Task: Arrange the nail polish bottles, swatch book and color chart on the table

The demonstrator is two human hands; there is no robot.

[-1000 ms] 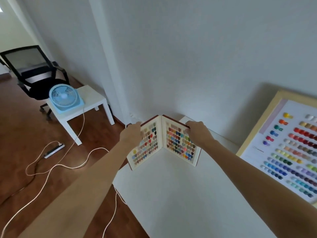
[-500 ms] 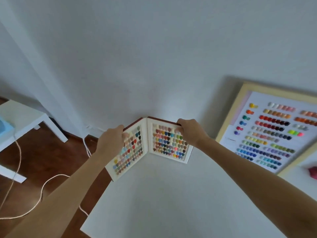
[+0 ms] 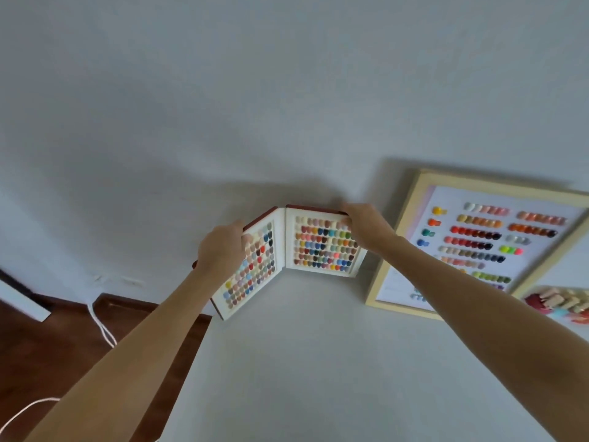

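Home room used as a nail-colour workspace: plain white wall [image 3: 287,90], dark wood floor [image 3: 47,346], loose cable [image 3: 102,327], white table [image 3: 318,378]; framed color chart [image 3: 497,237] leaning on the wall, swatch book [image 3: 318,247] standing open.

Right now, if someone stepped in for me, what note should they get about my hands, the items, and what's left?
Left hand: gripping the left page of the swatch book.
Right hand: gripping its right page's top corner.
The book stands open in a V at the table's back corner by the wall.
The color chart leans against the wall to its right.
Nail polish bottles sit clustered at the far right.
Left: release the book, arrange the bottles.
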